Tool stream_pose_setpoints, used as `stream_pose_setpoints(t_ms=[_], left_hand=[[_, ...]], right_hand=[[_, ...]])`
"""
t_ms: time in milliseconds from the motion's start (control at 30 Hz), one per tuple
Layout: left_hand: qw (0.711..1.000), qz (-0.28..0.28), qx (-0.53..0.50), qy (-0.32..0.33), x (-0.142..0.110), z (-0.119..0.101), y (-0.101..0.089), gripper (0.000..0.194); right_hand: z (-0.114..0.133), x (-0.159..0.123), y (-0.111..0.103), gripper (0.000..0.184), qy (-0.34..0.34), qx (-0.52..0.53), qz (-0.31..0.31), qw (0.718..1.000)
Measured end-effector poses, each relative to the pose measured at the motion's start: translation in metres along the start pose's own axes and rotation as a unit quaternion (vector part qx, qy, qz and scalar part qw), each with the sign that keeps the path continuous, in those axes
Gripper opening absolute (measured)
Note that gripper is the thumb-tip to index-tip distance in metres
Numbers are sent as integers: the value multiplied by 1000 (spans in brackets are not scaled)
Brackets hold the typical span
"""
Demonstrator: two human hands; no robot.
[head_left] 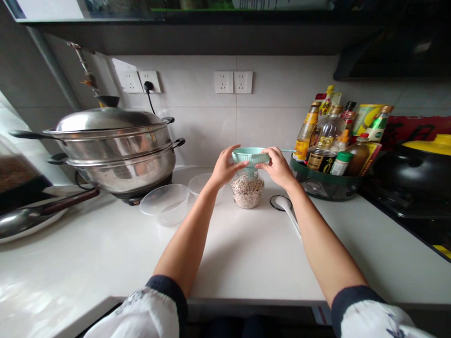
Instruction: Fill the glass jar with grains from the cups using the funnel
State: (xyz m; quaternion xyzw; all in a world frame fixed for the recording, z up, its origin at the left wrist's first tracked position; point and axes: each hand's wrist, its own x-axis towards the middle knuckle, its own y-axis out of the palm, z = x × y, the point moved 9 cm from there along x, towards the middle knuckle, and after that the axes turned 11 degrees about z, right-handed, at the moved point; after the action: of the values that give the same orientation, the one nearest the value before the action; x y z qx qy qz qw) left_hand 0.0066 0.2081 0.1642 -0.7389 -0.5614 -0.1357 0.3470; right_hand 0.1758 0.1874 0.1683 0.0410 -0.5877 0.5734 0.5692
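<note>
A mint-green funnel (pixel 251 156) sits at the mouth of a clear jar (pixel 247 190) filled with mixed grains or flakes. My left hand (pixel 225 165) grips the funnel's left side, fingers at the rim and thumb across the front. On the right side, my right hand (pixel 278 166) grips it in the same way. A thin green handle extends to the right behind that hand. To the jar's right, a white spoon (pixel 284 203) rests with its bowl over a round black-edged lid (pixel 273 204), partly behind my right forearm. The funnel's inside is mostly hidden.
Two clear plastic bowls (pixel 165 204) stand left of the jar, one partly behind my left arm. A steel steamer pot (pixel 118 155) is farther left, near a ladle-like pan (pixel 16 223). Bottles fill a green-rimmed basket (pixel 328 185) at right, beside a black pot (pixel 414 165).
</note>
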Motion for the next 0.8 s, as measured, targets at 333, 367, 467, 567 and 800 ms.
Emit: stream_pose_setpoints(t_ms=[333, 367, 467, 567, 800], left_hand=[[987, 38, 152, 18, 5, 0, -6, 20], [986, 44, 158, 21, 5, -1, -4, 19], [983, 45, 175, 28, 4, -7, -4, 15], [984, 26, 174, 26, 3, -9, -8, 14], [987, 39, 153, 23, 5, -2, -10, 18]], right_hand=[[15, -5, -22, 68, 25, -7, 41, 999], [18, -5, -21, 66, 26, -10, 69, 997], [24, -6, -10, 58, 24, -11, 145, 989], [26, -4, -12, 59, 32, -10, 118, 992], [30, -3, -12, 68, 16, -32, 113, 993]])
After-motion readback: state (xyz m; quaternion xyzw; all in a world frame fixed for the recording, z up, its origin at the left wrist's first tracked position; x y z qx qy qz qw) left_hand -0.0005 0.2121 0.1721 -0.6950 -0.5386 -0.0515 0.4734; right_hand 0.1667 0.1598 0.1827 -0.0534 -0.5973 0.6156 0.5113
